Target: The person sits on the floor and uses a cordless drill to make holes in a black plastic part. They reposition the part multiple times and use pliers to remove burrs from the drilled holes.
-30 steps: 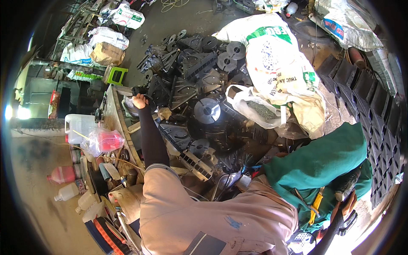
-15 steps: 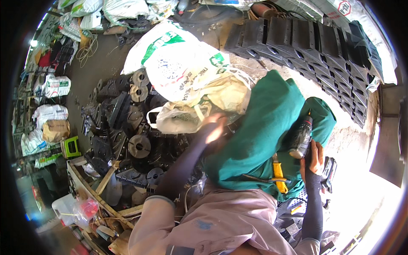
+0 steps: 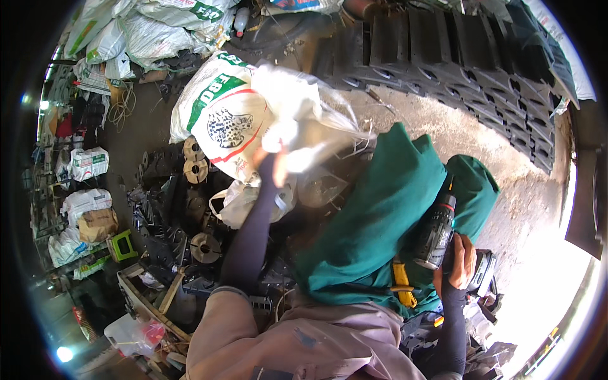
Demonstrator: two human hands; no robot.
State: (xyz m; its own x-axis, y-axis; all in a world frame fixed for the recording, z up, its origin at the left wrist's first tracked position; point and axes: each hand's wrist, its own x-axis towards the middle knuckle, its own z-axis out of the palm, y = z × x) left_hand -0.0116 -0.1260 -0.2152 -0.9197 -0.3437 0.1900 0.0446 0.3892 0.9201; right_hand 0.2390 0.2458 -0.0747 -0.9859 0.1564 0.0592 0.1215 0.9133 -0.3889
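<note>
Overhead, the left hand (image 3: 271,166) gripped a blurred white plastic bag (image 3: 297,126) against the far printed sack (image 3: 221,120); the right hand (image 3: 461,261) clasped a black cordless drill (image 3: 436,233) beside green cloth (image 3: 373,221).

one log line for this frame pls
left hand: lifting white plastic bag, blurred | right hand: holding black cordless drill | green cloth between

Green cloth (image 3: 380,215); white sack (image 3: 221,114) w/ green-red print; black drill (image 3: 436,233).
</note>
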